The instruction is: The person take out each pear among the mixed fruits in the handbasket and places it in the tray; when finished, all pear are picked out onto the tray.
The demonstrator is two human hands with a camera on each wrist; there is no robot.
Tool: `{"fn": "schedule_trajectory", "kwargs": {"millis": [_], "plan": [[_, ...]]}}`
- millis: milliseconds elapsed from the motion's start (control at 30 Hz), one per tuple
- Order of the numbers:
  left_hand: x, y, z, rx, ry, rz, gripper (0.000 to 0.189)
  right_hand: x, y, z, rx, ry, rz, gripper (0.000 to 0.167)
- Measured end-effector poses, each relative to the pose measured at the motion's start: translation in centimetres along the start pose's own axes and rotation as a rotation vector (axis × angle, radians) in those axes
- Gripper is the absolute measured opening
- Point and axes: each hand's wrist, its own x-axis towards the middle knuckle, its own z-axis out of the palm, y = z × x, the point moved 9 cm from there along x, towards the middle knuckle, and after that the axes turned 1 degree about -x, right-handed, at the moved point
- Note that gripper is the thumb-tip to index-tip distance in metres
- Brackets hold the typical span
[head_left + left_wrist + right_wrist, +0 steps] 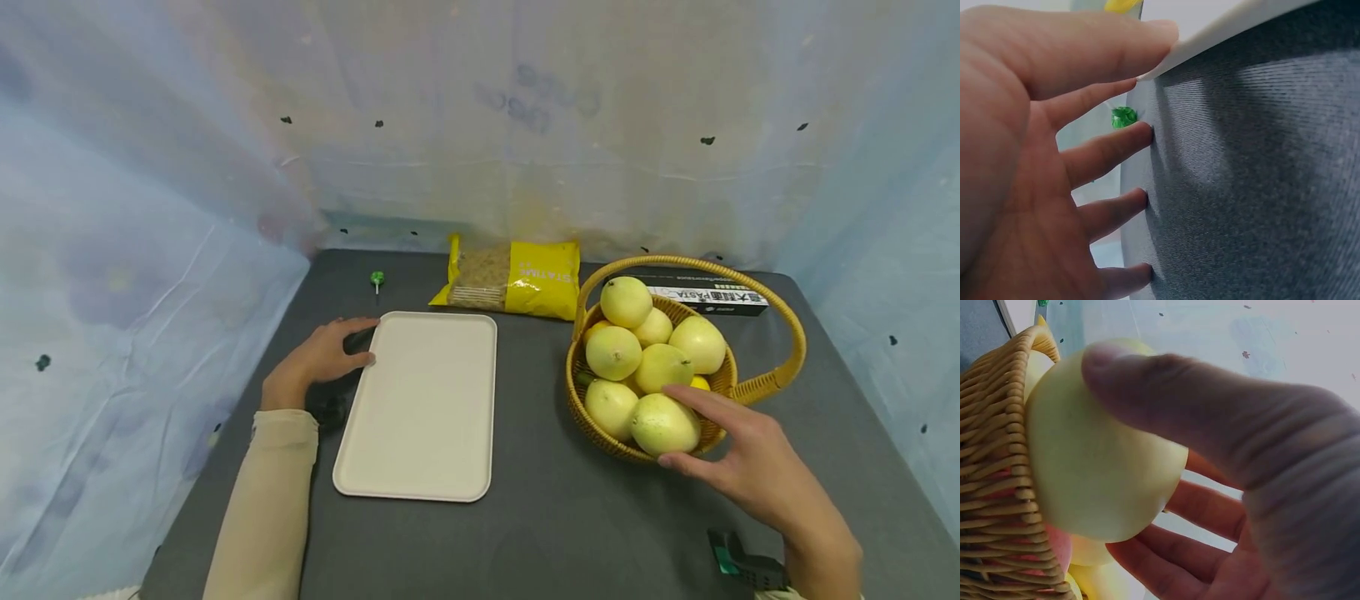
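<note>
At the front right of the wicker basket (pixel 607 437), my right hand (pixel 750 446) grips a pale yellow-green melon (pixel 666 423). The right wrist view has the thumb on one side of this melon (pixel 1097 450) and fingers round the other, right at the basket's rim. Several more melons (pixel 613 352) are heaped in the basket, with reddish and yellow things partly hidden beneath. My left hand (pixel 322 354) is at the upper left edge of a white tray (pixel 420 408). Its thumb touches the tray rim, and the other fingertips rest on the dark tabletop.
A yellow pasta bag (pixel 543 279) lies behind the tray, and a green lollipop (pixel 377 279) lies to its left. The black pasta box (pixel 697 293) is behind the basket, whose tall handle (pixel 787 350) leans to the right. Pale curtains (pixel 525 125) surround the table.
</note>
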Motion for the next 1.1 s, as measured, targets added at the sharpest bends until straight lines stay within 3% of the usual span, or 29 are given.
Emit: {"fn": "schedule_trajectory", "kwargs": {"millis": [267, 567, 900, 1100], "plan": [[-0.2, 0.0, -0.1, 0.002, -0.024, 0.009, 0.076, 0.5, -0.1, 0.1, -0.001, -0.019, -0.042, 0.088], [-0.1, 0.2, -0.3, -0.012, -0.031, 0.017, 0.075, 1.9, -1.1, -0.9, 0.075, -0.021, -0.049, 0.087], [-0.1, 0.2, -0.5, -0.001, -0.026, 0.023, 0.074, 4.7, -2.6, -1.7, 0.233, -0.002, -0.054, 0.089], [-0.1, 0.2, -0.5, -0.013, -0.025, 0.026, 0.073, 6.7, -3.9, -1.6, 0.37, 0.001, -0.101, 0.088]]}}
